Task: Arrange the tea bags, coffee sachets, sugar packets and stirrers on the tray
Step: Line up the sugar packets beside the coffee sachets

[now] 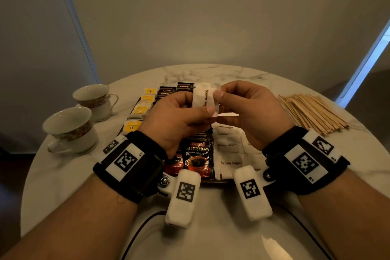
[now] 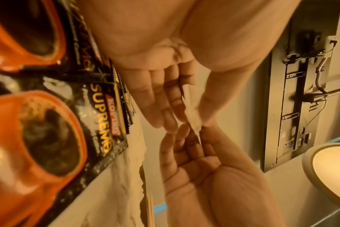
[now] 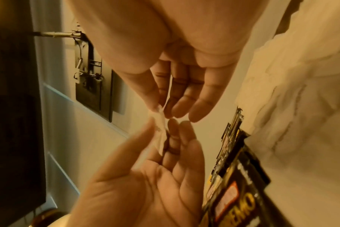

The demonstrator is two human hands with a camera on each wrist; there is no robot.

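At frame centre, the left hand [image 1: 175, 120] and right hand [image 1: 249, 112] each pinched the sugar packet [image 1: 203, 99] above the tray [image 1: 213, 182]; laying it flat beside its fellows would probably serve best.

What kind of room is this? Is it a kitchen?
Probably a hotel room or lounge, not a kitchen: a round marble table, two teacups, and a tray of coffee sachets.

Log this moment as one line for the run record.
left hand: pinches brown sugar packet | right hand: pinches same packet | packet: held above tray | stirrers: on table, off tray
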